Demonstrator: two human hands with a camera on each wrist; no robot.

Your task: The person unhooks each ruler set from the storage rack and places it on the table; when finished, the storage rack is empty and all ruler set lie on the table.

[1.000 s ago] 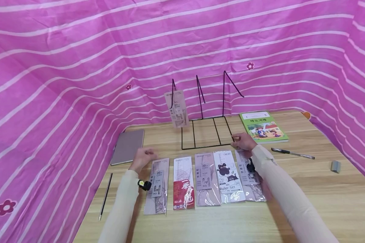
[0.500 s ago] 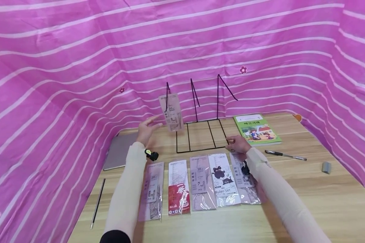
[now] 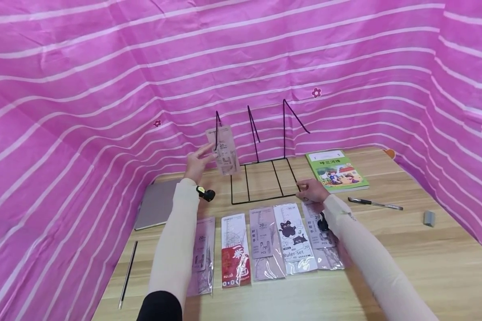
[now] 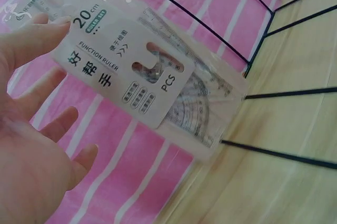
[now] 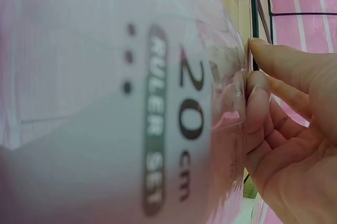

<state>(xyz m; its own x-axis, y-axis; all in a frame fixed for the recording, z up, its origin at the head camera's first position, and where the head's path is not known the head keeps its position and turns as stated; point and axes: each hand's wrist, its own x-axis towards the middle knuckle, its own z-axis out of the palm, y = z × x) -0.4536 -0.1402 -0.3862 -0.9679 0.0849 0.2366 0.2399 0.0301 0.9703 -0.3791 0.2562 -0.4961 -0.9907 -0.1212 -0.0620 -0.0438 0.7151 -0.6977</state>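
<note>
A black wire display rack [image 3: 261, 199] stands on the table, with three prongs rising at its back. From its left prong hangs a packaged ruler set [image 3: 226, 158], tilted. My left hand [image 3: 195, 165] is at that package's left side; in the left wrist view the thumb overlaps the package [image 4: 126, 60] and the other fingers are spread loosely. With thumb and fingertips my right hand [image 3: 314, 191] pinches the rack's front right corner; in the right wrist view the hand [image 5: 289, 124] is partly behind a ruler package [image 5: 105, 103].
Several packaged ruler sets lie in a row in front of the rack, including a red one [image 3: 236, 263] and a cat-print one [image 3: 295, 240]. A grey notebook [image 3: 154, 203] and a pen refill [image 3: 127, 274] lie left; a green book [image 3: 337, 171], pen [image 3: 375, 203] and eraser [image 3: 429, 218] right.
My left hand has moved up and forward from above the row's left package to the hanging ruler set. The right hand stays at the rack's corner. The head view has shifted slightly.
</note>
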